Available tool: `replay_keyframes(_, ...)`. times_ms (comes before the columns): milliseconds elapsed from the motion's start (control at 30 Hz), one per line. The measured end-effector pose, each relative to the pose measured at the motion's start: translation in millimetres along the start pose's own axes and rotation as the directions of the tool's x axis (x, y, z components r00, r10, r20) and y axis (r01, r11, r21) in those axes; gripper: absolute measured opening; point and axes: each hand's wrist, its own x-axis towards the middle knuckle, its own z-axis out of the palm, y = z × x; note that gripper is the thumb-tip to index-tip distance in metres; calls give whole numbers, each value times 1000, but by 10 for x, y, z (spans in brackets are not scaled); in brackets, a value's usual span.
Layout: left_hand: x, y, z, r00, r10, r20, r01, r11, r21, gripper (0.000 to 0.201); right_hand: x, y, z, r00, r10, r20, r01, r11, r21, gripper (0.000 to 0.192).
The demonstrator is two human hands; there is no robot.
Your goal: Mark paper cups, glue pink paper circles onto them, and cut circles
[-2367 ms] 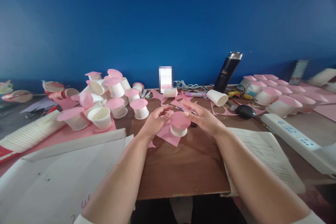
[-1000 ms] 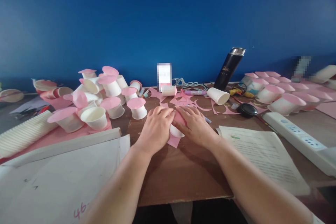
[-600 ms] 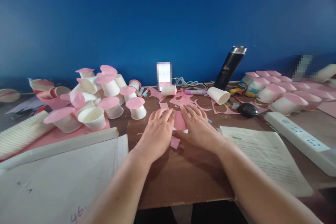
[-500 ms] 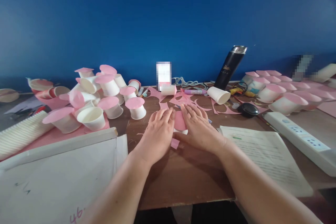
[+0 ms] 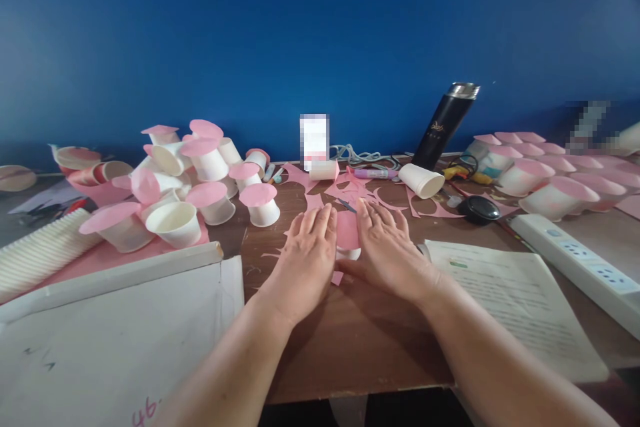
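A small white paper cup (image 5: pixel 349 253) stands upside down on the brown table (image 5: pixel 350 340), topped with a pink paper circle (image 5: pixel 347 230). My left hand (image 5: pixel 306 260) lies flat against its left side, fingers straight and together. My right hand (image 5: pixel 390 252) lies flat against its right side, thumb under the cup's near edge. Both palms press the pink paper down around the cup. A pink paper scrap (image 5: pixel 337 277) pokes out below, between the hands.
Several pink-topped cups (image 5: pixel 210 180) are heaped at the left, more (image 5: pixel 545 180) in rows at the right. A black flask (image 5: pixel 447 123), a tipped cup (image 5: pixel 421 181), pink offcuts (image 5: pixel 360 193), a printed sheet (image 5: pixel 515 293), a power strip (image 5: pixel 580 263) and a white board (image 5: pixel 115 327) lie around.
My hands have come in from hovering beside the cup to lying flat on either side of it, covering most of the pink paper. The view shifted slightly.
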Motion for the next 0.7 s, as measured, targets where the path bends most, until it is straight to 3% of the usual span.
replay_keyframes(467, 3, 4, 3, 1000, -7, 14, 6, 1000, 25, 60, 2, -39, -45, 996, 31, 78, -30, 999, -14, 106)
replay_keyframes(567, 6, -32, -3, 1000, -12, 29, 14, 999, -48, 60, 9, 16, -24, 995, 18, 96, -21, 999, 28, 103)
replay_keyframes(700, 5, -135, 25, 998, -41, 47, 52, 957, -285, 69, 20, 84, -45, 998, 6, 66, -13, 994, 112, 104)
